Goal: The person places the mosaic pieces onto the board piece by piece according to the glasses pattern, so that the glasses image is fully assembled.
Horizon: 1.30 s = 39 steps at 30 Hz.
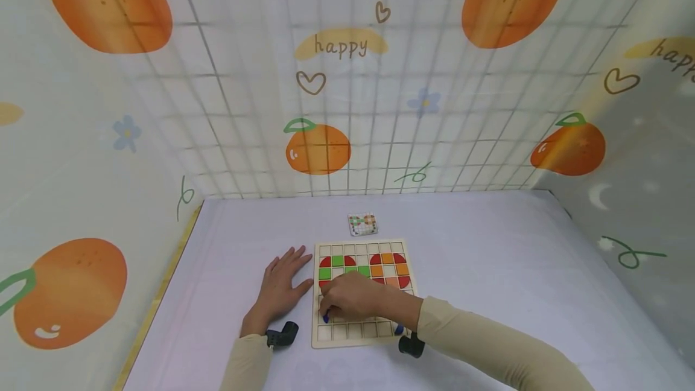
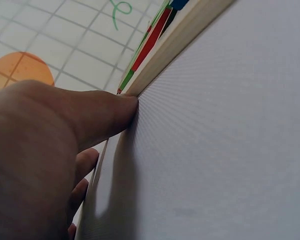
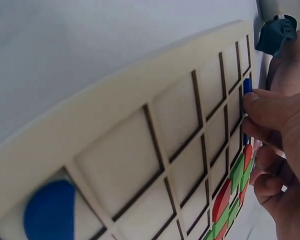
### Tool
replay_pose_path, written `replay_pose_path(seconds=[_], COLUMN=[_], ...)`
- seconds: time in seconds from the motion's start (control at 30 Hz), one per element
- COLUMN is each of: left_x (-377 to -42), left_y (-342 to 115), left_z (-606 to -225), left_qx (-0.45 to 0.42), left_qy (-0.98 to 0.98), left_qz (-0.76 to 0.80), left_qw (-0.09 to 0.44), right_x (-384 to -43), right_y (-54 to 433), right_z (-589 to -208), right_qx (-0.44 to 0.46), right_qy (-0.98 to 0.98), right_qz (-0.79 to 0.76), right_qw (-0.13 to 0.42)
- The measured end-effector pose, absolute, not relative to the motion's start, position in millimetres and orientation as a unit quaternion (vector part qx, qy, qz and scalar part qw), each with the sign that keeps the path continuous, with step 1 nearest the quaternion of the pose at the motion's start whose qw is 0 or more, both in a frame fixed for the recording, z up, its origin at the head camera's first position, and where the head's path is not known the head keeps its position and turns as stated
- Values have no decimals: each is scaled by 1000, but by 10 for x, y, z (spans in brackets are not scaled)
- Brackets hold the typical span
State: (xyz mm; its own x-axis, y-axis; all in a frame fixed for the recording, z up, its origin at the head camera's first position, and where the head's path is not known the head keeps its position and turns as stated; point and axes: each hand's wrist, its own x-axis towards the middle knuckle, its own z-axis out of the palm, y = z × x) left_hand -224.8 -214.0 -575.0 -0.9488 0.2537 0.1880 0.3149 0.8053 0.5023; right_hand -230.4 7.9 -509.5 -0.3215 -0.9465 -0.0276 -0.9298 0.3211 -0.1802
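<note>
A pale wooden grid board (image 1: 358, 343) lies on the table, partly filled with coloured tiles. My right hand (image 1: 350, 297) is over its left side, fingers curled, thumb and fingertip at a small blue tile (image 3: 247, 86) in the left column. Another blue piece (image 3: 246, 139) shows just beyond the fingertip. At the board's near right corner sits a rounded blue tile (image 3: 50, 210). My left hand (image 1: 279, 282) rests on the table with fingers spread, its thumb (image 2: 117, 110) against the board's left edge. Red and green tiles (image 1: 338, 260) form one group, partly hidden by my right hand; red and orange tiles (image 1: 387, 258) form another.
A small pattern card (image 1: 362, 224) lies behind the board, printed with a similar coloured design. White tablecloth (image 1: 478, 258) surrounds the board. A fruit-printed curtain (image 1: 347, 95) hangs over a wire grid at the back. Black wrist cameras (image 1: 285, 334) sit on both wrists.
</note>
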Motion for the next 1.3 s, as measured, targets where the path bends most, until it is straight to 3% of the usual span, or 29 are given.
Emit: replay_pose_path(seconds=[0.43,0.63,0.93,1.13,1.3], left_x=[-2238,-2239,-2233,-2240,-2245], left_y=[-2123,-2118,-2099,-2094,-2100], left_z=[-5729,-5738,-5742,-5745,-5727], left_qx=[-144,-143,-132,-132,-134], left_qy=[-951,-951,-954,-955,-955], left_qz=[-268,-267,-264,-261,-260], left_qw=[50,55,52,51,47], right_x=[-2251,-2258,-2119,-1848,-1575], right_y=[149,476,1525,2151,2576], right_z=[-5015,-4888,-4853,-4796,-4773], right_qx=[-570,-524,-340,-190,-132], right_qy=[817,846,927,969,972], right_qz=[-75,-89,-137,-111,-130], right_qw=[45,43,75,107,145])
